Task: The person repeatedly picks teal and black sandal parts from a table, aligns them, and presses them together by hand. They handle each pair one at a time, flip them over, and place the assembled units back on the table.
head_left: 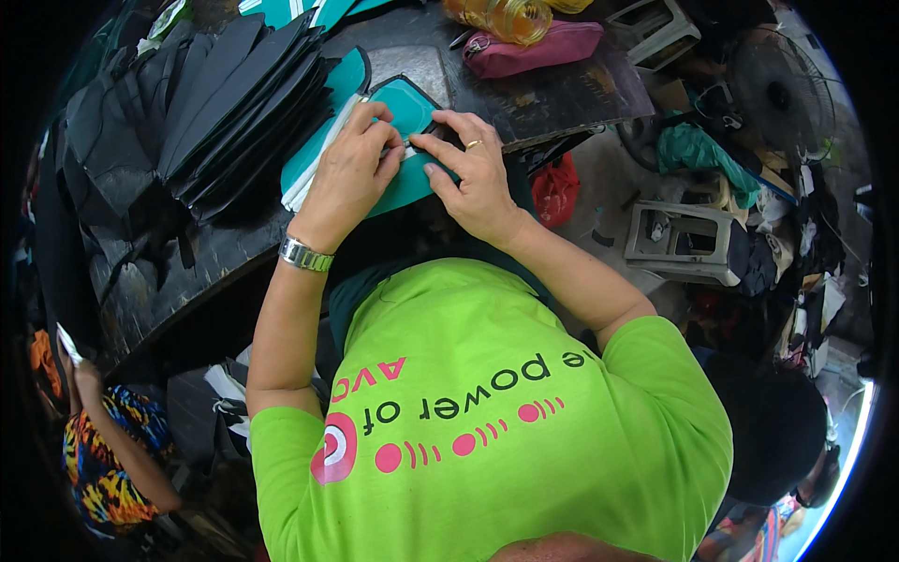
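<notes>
Both hands are bent over a teal cut piece with a dark edge (405, 105) at the near edge of the dark table. My left hand (351, 169), with a metal watch at the wrist, has its fingers curled and pinched on the piece. From the right, my right hand (478, 178), a ring on one finger, brings thumb and forefinger to the same spot, holding the piece's edge. A small pale bit shows between the fingertips; its kind is unclear. Under my left hand lie a white strip (323, 150) and more teal material (302, 167).
A big fanned stack of black pieces (234, 103) fills the table's left. A pink pouch (534, 49) and a jar with amber contents (515, 19) sit at the far side. To the right are a plastic stool (682, 242), a fan (777, 94) and a red bag (556, 189). Another person's arm (131, 450) shows lower left.
</notes>
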A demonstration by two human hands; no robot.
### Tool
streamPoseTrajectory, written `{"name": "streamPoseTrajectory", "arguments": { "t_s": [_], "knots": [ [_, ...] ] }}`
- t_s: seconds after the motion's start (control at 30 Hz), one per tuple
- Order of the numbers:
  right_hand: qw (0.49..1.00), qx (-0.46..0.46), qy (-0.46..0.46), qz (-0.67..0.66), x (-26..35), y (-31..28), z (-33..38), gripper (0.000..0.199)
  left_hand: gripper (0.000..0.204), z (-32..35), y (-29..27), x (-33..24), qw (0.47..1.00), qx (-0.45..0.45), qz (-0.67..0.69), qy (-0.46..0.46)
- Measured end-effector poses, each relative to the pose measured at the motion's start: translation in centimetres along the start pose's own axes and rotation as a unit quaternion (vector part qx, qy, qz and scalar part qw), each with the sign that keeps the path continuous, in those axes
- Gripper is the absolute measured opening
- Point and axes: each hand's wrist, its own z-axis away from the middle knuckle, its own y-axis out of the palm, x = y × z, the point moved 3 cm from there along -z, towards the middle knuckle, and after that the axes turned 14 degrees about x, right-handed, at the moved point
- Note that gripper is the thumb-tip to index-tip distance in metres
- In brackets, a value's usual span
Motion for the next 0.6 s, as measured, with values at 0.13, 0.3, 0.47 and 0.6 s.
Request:
{"name": "streamPoseTrajectory", "arguments": {
  "t_s": [0.13, 0.3, 0.47, 0.6],
  "knots": [
    [0.997, 0.012, -0.033, 0.075, 0.5, -0.1, -0.3, 0.036, 0.027, 2.2, -1.2, -0.6, 0.999, -0.012, 0.014, 0.029],
    [0.987, 0.034, -0.083, 0.132, 1.1, 0.2, -0.6, 0.036, 0.049, 5.2, -2.4, -1.1, 0.996, 0.030, -0.084, -0.022],
    [0.996, -0.009, -0.089, 0.027, 1.7, -0.2, -0.4, 0.040, 0.057, 5.6, -2.1, -0.8, 0.998, 0.018, -0.033, -0.043],
    [0.992, 0.030, -0.054, 0.114, 1.8, -0.5, -0.1, 0.045, 0.063, 6.5, -2.1, -0.5, 0.999, 0.018, 0.008, -0.034]
  ]
}}
